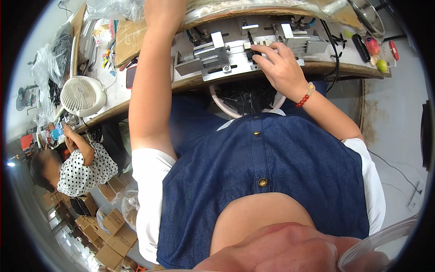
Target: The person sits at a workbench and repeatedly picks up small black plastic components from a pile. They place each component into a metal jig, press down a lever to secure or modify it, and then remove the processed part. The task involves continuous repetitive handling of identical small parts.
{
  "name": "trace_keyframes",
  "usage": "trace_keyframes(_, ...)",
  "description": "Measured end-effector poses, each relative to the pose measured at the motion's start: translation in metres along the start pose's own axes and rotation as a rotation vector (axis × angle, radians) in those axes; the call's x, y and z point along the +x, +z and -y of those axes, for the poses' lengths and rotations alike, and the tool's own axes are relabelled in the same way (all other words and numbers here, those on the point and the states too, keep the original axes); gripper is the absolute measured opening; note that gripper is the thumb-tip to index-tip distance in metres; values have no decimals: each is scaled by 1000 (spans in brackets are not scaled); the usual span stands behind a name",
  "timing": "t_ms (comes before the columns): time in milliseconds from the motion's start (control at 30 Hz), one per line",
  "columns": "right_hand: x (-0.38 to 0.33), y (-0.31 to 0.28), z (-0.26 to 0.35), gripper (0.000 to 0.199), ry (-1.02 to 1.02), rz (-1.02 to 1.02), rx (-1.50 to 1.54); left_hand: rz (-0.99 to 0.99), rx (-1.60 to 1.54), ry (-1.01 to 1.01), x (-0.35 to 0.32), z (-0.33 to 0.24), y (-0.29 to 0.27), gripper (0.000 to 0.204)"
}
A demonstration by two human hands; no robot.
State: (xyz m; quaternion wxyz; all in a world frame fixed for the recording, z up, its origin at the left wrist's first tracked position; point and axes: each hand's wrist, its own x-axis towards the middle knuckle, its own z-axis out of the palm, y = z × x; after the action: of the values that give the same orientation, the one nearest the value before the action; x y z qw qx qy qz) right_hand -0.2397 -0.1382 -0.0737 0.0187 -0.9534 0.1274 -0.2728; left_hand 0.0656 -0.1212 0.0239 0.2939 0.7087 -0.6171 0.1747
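My right hand [283, 68], with a beaded bracelet [306, 96] at its wrist, is at the middle of a metal clamping fixture [217, 52] on the bench. Its thumb and forefinger close on a small black part [250, 41] seated in the fixture; the fingers hide some of it. Silver clamp blocks stand to both sides, the right one [299, 41] just beyond my hand. My left forearm [152, 86] stretches far forward past the fixture's left end. The left hand itself is cut off by the top edge of the view.
Below the bench edge, a round pale basket [216, 100] holds many thin black pieces. A white fan [83, 96] and a cardboard piece [129, 41] are at left. Black cables [337, 54] hang at right, near fruit [371, 46]. A co-worker [86, 167] sits far left.
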Motion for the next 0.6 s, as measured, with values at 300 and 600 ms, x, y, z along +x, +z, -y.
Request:
trace_keyframes(300,72,-41,-106,26,-6,-375,-101,-133,-561,113,-128,-98,2,22)
trace_keyframes(600,122,-48,-138,21,428,-39,450,32,-533,-2,-163,-110,55,22)
